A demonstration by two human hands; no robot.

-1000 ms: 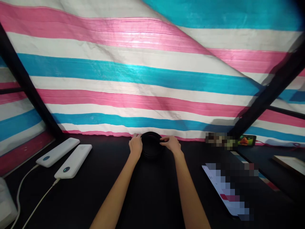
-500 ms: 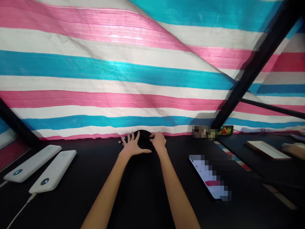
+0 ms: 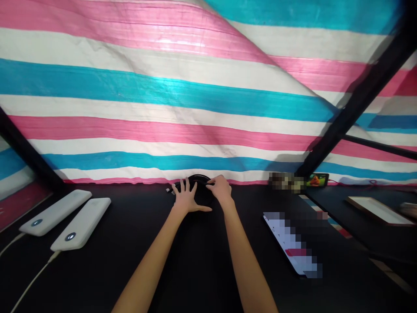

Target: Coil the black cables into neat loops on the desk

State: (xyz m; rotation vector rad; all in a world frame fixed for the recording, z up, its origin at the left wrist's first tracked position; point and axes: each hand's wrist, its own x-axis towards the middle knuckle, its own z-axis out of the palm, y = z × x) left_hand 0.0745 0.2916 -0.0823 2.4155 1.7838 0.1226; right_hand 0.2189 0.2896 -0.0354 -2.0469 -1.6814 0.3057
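A coiled black cable lies at the back of the black table, against the striped sheet. Its plug, with a light metal end, pokes out at the left. My left hand rests over the left part of the coil with fingers spread and thumb stretched to the right. On the coil's right side, my right hand has thumb and index finger pinched together on the cable. The lower part of the loop blends into the dark tabletop and is hard to make out.
Two white power banks with cords lie at the left. To the right is a phone, partly pixelated. A small lit screen stands at the back right, and a shallow white box lies on the neighbouring table. Dark posts slant up at both sides.
The view has shifted slightly, so most things sit a little to the right. Both hands keep nearly the same pose at the cable.
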